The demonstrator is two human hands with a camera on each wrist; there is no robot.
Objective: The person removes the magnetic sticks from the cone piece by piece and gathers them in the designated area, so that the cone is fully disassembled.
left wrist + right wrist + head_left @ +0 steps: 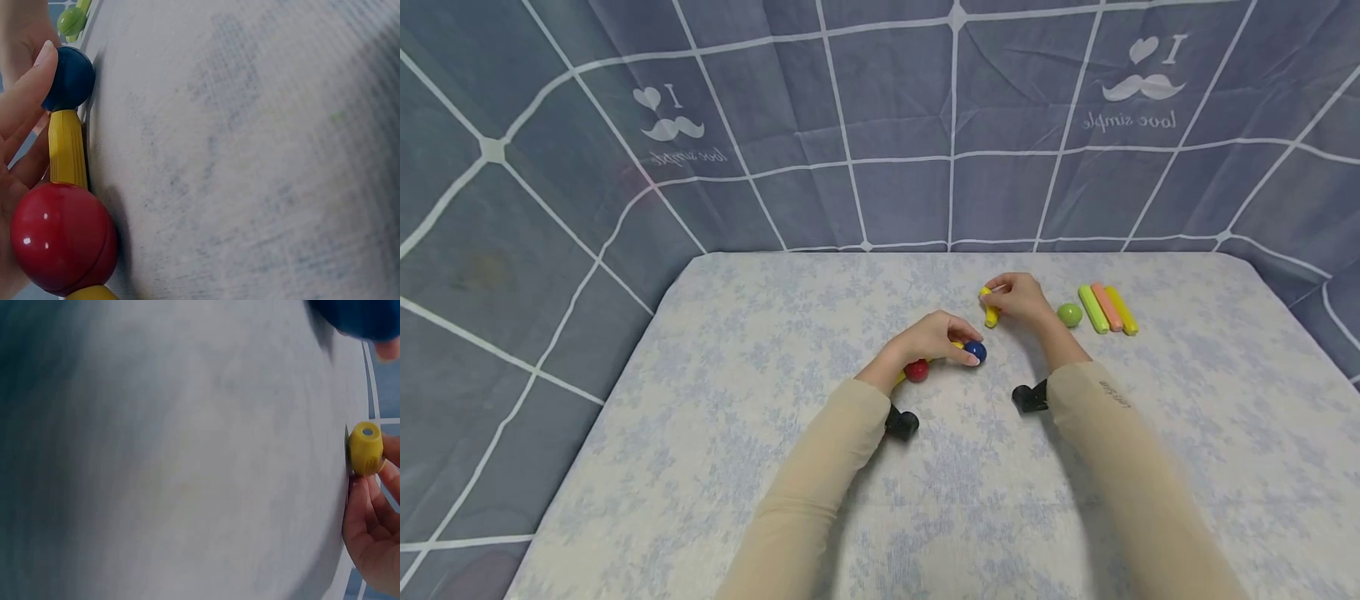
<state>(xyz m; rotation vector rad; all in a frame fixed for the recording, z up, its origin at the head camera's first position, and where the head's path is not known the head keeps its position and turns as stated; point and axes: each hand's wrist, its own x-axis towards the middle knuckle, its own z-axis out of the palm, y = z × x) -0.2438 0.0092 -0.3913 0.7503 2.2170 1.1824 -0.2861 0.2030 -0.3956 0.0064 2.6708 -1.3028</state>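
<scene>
My left hand [934,337] holds a blue ball [975,353] between thumb and fingers, low at the table. In the left wrist view, a grooved yellow stick [66,149] runs from the blue ball to a shiny red ball [65,237]. Another yellow stick [91,293] joins the red ball's other side, mostly out of that view. My right hand [1021,298] pinches a separate yellow stick [991,317] just beyond the blue ball. In the right wrist view, the end of this stick [365,449] shows a small hole; it is apart from the blue ball.
To the right of my right hand lies a green ball [1070,314]. Beside it are a light green stick [1093,309], an orange stick [1107,307] and a yellow stick [1122,311], side by side. The patterned tabletop [700,417] meets a grey-blue curtain [895,200] at its back edge.
</scene>
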